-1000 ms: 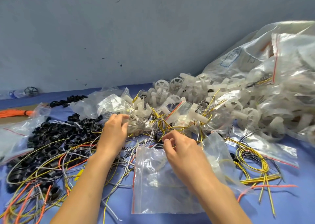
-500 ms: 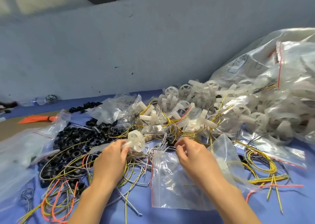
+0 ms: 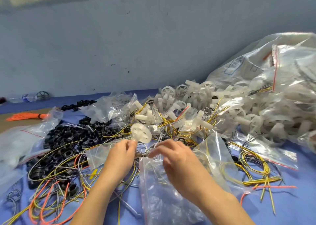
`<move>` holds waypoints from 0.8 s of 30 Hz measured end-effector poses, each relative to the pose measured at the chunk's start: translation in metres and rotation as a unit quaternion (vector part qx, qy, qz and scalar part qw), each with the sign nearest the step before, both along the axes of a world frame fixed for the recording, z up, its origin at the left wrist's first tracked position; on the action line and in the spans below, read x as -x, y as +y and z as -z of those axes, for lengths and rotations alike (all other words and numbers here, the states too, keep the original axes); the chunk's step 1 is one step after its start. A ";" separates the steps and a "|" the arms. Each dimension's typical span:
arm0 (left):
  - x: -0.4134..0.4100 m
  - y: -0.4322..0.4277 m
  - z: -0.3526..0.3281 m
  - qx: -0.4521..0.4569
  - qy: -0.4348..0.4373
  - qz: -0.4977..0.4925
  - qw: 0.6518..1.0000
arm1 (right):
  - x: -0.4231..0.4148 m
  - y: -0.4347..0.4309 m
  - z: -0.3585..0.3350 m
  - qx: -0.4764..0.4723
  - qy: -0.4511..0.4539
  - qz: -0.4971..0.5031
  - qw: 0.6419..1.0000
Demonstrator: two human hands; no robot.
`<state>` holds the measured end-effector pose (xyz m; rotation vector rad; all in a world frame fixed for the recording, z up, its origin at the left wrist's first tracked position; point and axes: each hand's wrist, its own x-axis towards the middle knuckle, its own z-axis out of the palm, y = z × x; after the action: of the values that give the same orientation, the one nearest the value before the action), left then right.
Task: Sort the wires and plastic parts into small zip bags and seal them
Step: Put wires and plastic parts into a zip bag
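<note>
Since the left hand [image 3: 121,154] drew it from the parts pile [image 3: 196,101] a second ago, white spoked wheel [image 3: 141,132]: pinched at fingertips, raised beside zip bag [image 3: 164,195] mouth. Right hand [image 3: 177,161] at that mouth, blurred; grip cannot be told. Bagging likely next.

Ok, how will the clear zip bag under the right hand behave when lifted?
Probably floppy: the zip bag is thin, crumpled film, so it should sag. Likely very light, since it looks nearly empty. Its surface is glossy, so perhaps slippery.
</note>
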<state>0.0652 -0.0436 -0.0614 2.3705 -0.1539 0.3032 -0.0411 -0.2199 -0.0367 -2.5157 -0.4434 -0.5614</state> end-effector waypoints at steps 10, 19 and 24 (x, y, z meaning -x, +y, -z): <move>0.035 0.015 -0.039 0.439 0.172 0.061 0.880 | -0.001 0.026 0.021 0.204 0.007 -0.092 0.975; 0.083 0.041 -0.015 0.367 0.274 0.240 0.856 | 0.000 -0.002 0.007 -0.149 -0.073 0.009 0.986; 0.092 0.036 -0.031 0.124 0.132 0.279 0.943 | 0.008 0.003 -0.011 -0.164 -0.098 -0.002 0.982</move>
<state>-0.0270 -0.0078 -0.0308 1.9909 -0.6078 -0.2540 -0.0490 -0.2174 -0.0257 -2.1552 -0.3911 -0.8141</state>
